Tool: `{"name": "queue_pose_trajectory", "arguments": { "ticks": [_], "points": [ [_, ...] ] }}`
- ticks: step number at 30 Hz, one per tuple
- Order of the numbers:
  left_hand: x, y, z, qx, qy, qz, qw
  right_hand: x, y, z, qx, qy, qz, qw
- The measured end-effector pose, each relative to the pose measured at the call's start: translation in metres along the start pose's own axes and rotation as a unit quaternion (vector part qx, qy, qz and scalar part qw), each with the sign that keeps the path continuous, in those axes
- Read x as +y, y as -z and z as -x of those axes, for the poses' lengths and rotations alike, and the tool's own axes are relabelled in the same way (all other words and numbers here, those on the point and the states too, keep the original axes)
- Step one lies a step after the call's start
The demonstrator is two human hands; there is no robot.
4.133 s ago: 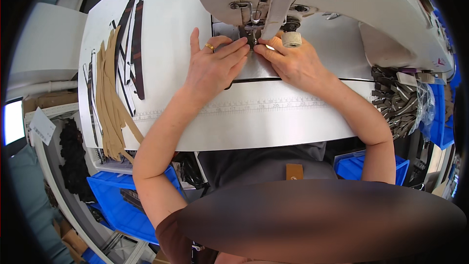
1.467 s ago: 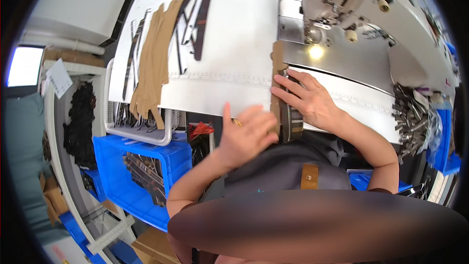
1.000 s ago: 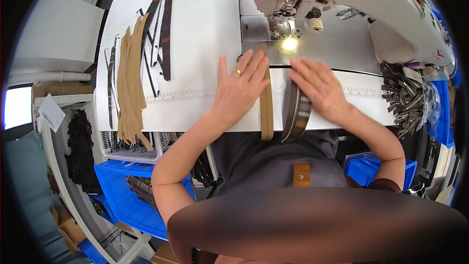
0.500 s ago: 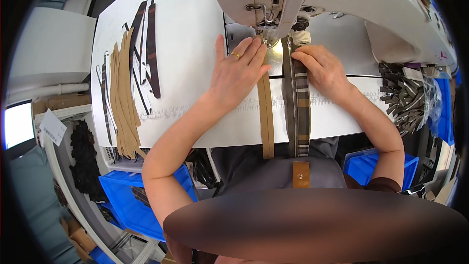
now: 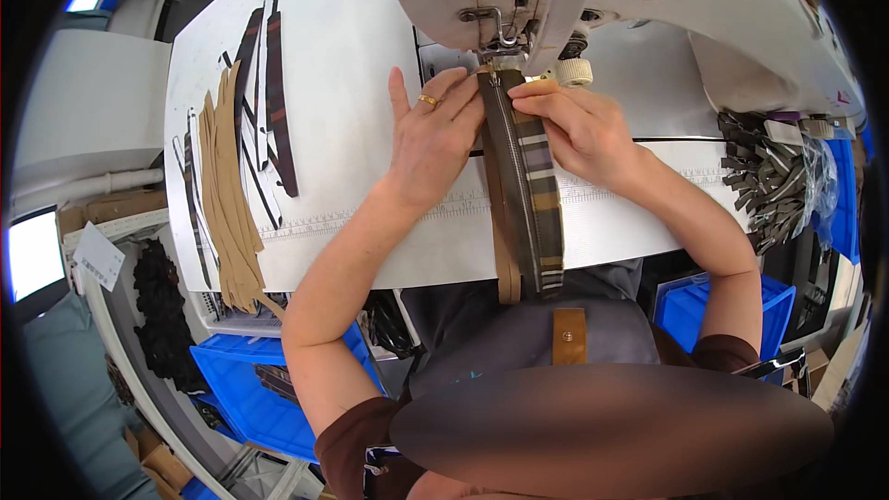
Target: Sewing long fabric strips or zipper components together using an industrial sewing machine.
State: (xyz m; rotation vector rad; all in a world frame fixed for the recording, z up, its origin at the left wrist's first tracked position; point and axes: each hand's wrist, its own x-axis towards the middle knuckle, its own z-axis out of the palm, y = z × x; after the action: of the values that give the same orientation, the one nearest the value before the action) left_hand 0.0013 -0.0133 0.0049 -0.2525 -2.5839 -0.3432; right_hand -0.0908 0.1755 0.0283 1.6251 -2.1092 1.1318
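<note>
A plaid-backed dark zipper strip [image 5: 531, 181] runs from under the sewing machine [image 5: 500, 0] over the table's front edge, lying over a tan strip [image 5: 507, 280]. My left hand [image 5: 438, 139] rests beside their upper ends, little finger spread outward and fingertips touching the strips near the presser foot. My right hand [image 5: 583, 134] pinches the zipper strip's right edge near its top; its fingertips are close below the needle area, which is partly hidden.
Tan strips [image 5: 229, 185] and dark strips [image 5: 275, 102] lie left on the white table [image 5: 352, 83]. A heap of dark pieces [image 5: 755, 185] sits right, beside plastic wrapping. Blue bins [image 5: 231, 358] stand below, left and right. A white rack holds black material [image 5: 162, 306].
Over the last second the strips have moved up to the machine. Since half a second ago, my right hand has shifted left, bringing the zipper strip onto the tan strip.
</note>
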Motion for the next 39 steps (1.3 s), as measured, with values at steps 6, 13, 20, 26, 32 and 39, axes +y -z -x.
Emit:
{"name": "queue_pose_trajectory", "arguments": {
  "ticks": [6, 13, 20, 26, 32, 39],
  "points": [
    [-0.0016, -0.0055, 0.0050, 0.024, 0.011, -0.037, 0.999, 0.0106, -0.0068, 0.0083, -0.026, 0.020, 0.024, 0.999],
    [-0.0009, -0.0026, 0.0028, -0.001, 0.045, 0.017, 0.999, 0.0070, -0.0048, 0.0032, -0.037, 0.018, 0.053, 0.998],
    [-0.0012, -0.0030, 0.0031, -0.010, 0.028, -0.020, 0.999, 0.0092, -0.0076, 0.0042, -0.033, 0.013, 0.058, 0.998],
    [-0.0001, -0.0036, 0.0035, -0.001, 0.022, -0.014, 1.000, 0.0083, -0.0082, 0.0067, -0.043, 0.008, 0.067, 0.997],
    [-0.0008, -0.0030, 0.0041, 0.002, 0.015, 0.007, 1.000, 0.0056, -0.0016, 0.0066, -0.069, 0.018, 0.090, 0.993],
    [-0.0025, -0.0027, 0.0003, 0.009, 0.021, 0.012, 1.000, 0.0035, -0.0088, 0.0054, -0.097, -0.001, 0.104, 0.990]
  ]
}}
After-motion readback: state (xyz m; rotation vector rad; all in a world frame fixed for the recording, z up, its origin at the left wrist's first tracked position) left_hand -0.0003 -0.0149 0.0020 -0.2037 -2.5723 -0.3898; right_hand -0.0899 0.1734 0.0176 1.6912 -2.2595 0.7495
